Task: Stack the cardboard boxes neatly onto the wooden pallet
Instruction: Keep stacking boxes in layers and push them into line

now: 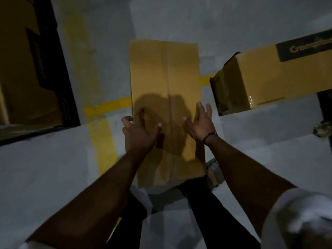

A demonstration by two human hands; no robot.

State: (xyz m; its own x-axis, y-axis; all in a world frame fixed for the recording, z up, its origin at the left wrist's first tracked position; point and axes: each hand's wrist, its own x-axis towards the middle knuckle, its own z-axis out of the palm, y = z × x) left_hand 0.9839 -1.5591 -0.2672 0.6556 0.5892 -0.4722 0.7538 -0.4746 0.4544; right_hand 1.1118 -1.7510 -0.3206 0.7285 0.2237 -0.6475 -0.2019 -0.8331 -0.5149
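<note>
Pickup step: left hand and right hand, fingers spread, nothing gripped, reaching over cardboard box on floor; next needing grip at side edges.

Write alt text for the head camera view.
Seen from above, a left hand and right hand spread open over a long cardboard box on a grey floor with yellow lines. A second box lies to the right.

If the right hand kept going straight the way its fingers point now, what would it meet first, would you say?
Probably the right edge of the long cardboard box: the right hand hovers open at that edge, fingers pointing along it. Whether it already touches is unclear; beyond lies bare floor.
</note>
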